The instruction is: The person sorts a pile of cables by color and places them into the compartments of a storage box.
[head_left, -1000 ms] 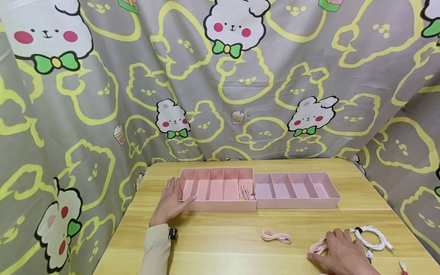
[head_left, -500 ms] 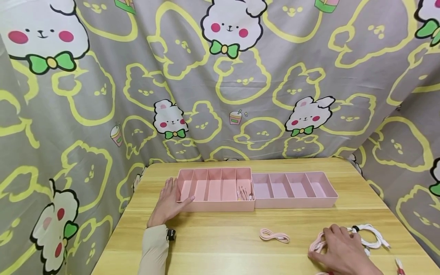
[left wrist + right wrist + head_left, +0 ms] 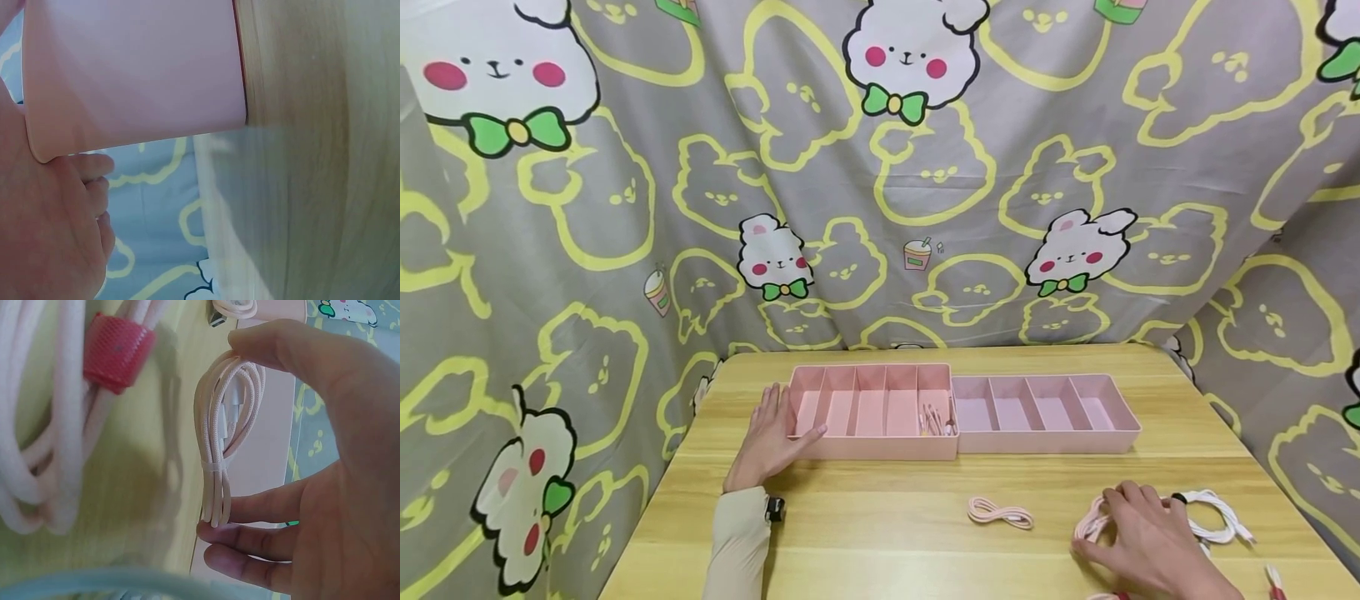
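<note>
My left hand point(image 3: 767, 443) rests against the left end of a pink divided organizer box point(image 3: 880, 448), its thumb reaching over the front rim. In the left wrist view the fingers point(image 3: 94, 194) lie beyond the box's end. At the right, my right hand point(image 3: 1150, 537) pinches a coiled pink charging cable point(image 3: 219, 431) between thumb and fingertips. Pale connectors show inside that coil, and a clear tie binds it. Another pink cable point(image 3: 1000, 513), looped in a figure eight, lies on the table left of the right hand.
A mauve divided box point(image 3: 1048, 442) adjoins the pink one. Small pink-and-white items point(image 3: 936, 421) stand in the pink box's rightmost compartment. A white cable coil point(image 3: 1217, 517) lies beyond the right hand. A cable with a red strap point(image 3: 119, 353) is close by. A patterned curtain point(image 3: 955, 183) hangs behind the wooden table.
My right hand stays on the coiled pink cable and has shifted slightly away from me, tilting the coil a little. The left hand keeps its place on the pink box. The view sways slightly.
</note>
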### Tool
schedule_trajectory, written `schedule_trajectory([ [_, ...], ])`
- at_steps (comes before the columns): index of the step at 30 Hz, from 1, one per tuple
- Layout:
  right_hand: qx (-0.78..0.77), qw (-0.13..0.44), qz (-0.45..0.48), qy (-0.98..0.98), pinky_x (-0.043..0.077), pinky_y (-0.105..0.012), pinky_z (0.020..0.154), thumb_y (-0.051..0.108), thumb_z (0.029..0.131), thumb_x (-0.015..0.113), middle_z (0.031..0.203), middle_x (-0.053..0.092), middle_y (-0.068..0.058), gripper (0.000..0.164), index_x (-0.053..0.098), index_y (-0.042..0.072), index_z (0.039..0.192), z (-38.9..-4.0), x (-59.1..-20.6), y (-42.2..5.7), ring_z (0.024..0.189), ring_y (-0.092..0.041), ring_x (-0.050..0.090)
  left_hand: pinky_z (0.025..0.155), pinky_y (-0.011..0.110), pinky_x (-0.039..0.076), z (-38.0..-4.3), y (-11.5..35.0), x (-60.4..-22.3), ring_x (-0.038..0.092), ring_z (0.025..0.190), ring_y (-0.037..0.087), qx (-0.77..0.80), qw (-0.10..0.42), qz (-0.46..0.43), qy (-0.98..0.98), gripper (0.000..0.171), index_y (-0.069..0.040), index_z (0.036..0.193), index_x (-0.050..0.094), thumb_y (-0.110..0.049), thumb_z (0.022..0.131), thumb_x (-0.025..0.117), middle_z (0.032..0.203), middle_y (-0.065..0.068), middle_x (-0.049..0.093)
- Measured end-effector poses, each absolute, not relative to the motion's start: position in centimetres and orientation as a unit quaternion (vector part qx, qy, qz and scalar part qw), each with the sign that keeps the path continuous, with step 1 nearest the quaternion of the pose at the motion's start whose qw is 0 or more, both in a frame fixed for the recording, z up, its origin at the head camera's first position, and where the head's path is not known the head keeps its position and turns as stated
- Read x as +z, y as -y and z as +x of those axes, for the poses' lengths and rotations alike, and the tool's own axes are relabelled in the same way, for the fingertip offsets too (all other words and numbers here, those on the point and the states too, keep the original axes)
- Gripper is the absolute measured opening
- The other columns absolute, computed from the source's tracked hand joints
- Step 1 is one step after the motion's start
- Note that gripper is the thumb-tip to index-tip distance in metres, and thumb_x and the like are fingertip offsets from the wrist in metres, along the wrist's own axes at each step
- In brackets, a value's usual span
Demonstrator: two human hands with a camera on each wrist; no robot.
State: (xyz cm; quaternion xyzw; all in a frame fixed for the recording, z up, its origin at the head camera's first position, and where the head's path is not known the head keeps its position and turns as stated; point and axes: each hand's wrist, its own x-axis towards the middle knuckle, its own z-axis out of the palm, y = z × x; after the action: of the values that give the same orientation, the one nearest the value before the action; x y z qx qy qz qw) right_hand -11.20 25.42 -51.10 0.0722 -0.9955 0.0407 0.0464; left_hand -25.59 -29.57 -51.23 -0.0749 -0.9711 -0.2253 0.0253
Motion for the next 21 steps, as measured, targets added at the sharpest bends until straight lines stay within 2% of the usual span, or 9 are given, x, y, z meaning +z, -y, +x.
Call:
schedule_trajectory([
  [6, 0.045, 0.058, 0.075, 0.995, 0.047, -0.062, 0.077, 0.081, 0.069, 0.075, 0.101, 0.065, -0.005, 0.075, 0.069, 0.013, 0.100, -11.3, -50.7, -25.4, 0.095, -0.030, 0.062, 0.130, 0.064, 0.005, -25.7, 29.5, -51.1, -0.006, 0.163, 0.041, -0.220, 0.023, -0.076, 0.972, 0.115, 0.003, 0.164, 0.005, -0.068, 0.093, 0.059, 0.174, 0.025, -0.001],
  [13, 0.048, 0.077, 0.083, 0.992, 0.048, -0.065, 0.082, 0.078, 0.069, 0.078, 0.111, 0.067, -0.012, 0.087, 0.071, 0.004, 0.114, -11.8, -49.9, -25.3, 0.102, -0.035, 0.063, 0.130, 0.064, 0.005, -25.7, 29.5, -51.2, -0.006, 0.163, 0.041, -0.219, 0.022, -0.076, 0.972, 0.115, 0.003, 0.164, 0.005, -0.069, 0.093, 0.059, 0.174, 0.024, -0.002],
  [21, 0.043, 0.087, 0.095, 0.991, 0.049, -0.064, 0.078, 0.077, 0.068, 0.079, 0.118, 0.067, -0.016, 0.089, 0.071, 0.002, 0.115, -12.5, -48.9, -25.2, 0.107, -0.038, 0.064, 0.130, 0.064, 0.008, -25.8, 29.5, -51.3, -0.005, 0.163, 0.041, -0.217, 0.027, -0.077, 0.973, 0.115, 0.004, 0.164, 0.006, -0.070, 0.093, 0.058, 0.174, 0.025, -0.001],
])
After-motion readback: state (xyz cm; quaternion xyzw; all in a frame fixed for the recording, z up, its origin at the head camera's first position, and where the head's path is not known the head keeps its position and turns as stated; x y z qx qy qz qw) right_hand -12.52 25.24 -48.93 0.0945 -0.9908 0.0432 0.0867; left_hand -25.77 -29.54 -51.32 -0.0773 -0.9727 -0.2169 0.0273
